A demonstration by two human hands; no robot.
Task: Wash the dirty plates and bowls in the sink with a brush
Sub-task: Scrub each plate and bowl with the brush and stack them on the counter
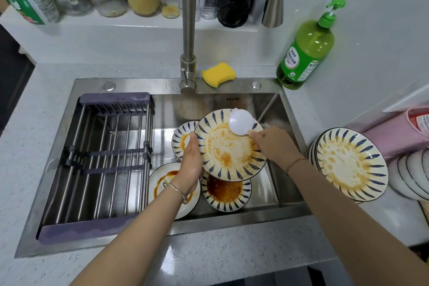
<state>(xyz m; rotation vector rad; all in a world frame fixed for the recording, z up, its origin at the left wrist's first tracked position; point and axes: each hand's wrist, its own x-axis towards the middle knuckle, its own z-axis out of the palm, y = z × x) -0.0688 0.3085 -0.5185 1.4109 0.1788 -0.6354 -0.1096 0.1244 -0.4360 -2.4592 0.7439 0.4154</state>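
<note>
Over the steel sink [274, 195] my left hand [191, 162] grips the left rim of a blue-striped plate [228, 155] smeared with orange sauce, holding it tilted. My right hand [275, 144] holds a round white brush [241, 122] against the plate's upper right. Below in the basin lie three more dirty dishes: a striped one [182, 138] at the left, a white plate [162, 183] with brown sauce, and a striped bowl [226, 193] with dark sauce.
A purple-framed drying rack [102, 160] fills the sink's left half. The faucet [189, 30] rises behind, with a yellow sponge [218, 74] and green detergent bottle [306, 49] beside it. Stacked dirty striped plates [350, 165] and white bowls [411, 174] sit on the right counter.
</note>
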